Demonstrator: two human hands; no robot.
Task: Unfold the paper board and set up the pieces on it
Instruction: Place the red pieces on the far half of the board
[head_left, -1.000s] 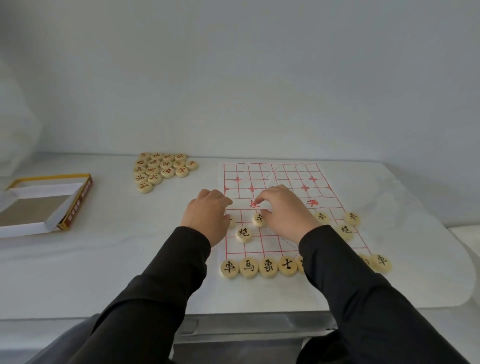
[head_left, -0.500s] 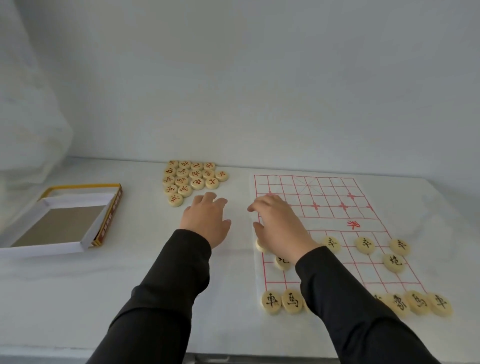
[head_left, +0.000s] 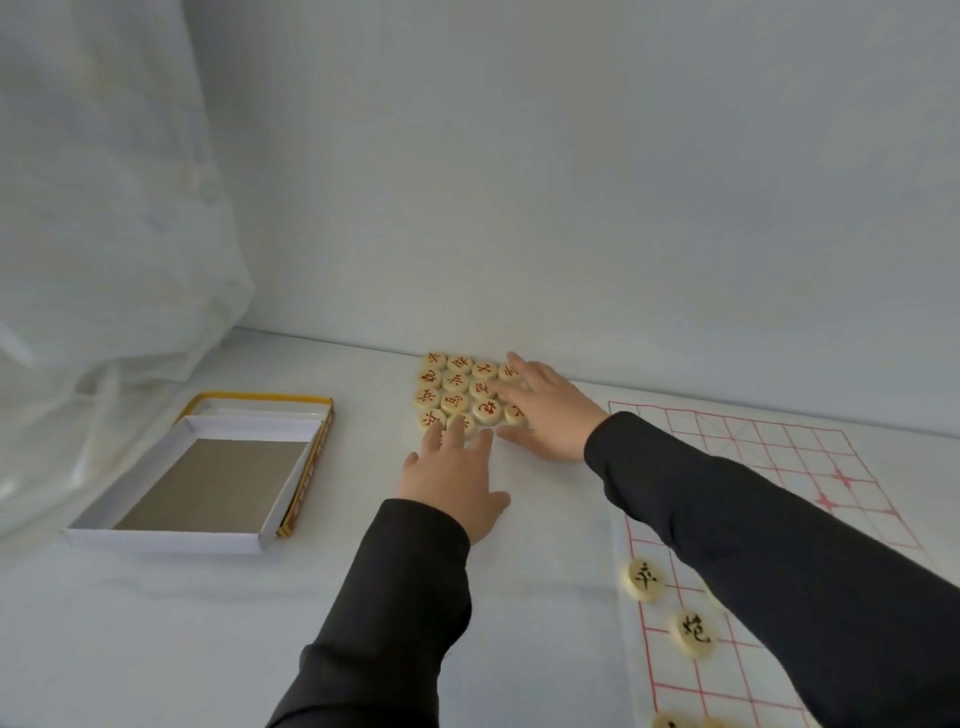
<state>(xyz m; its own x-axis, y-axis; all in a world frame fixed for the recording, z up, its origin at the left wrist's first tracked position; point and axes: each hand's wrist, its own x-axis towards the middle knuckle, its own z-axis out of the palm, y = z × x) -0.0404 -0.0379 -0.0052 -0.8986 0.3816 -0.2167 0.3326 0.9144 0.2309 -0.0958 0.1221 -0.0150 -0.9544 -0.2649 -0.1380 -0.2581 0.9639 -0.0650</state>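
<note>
A cluster of round wooden pieces with red characters lies near the back wall on the white table. My left hand reaches forward, its straight fingertips at the cluster's near edge. My right hand lies flat with spread fingers against the cluster's right side, covering a few pieces. The unfolded paper board with a red grid is spread out at the right. On its near left part sit black-character pieces, one above another. My right sleeve hides much of the board.
An open white box with a yellow-edged lid under it sits at the left. A sheer white curtain hangs at the far left. The wall stands close behind the pieces.
Both hands left the board and moved left and forward to the red-character cluster. The view swung left, so most black pieces on the board dropped out of sight.
</note>
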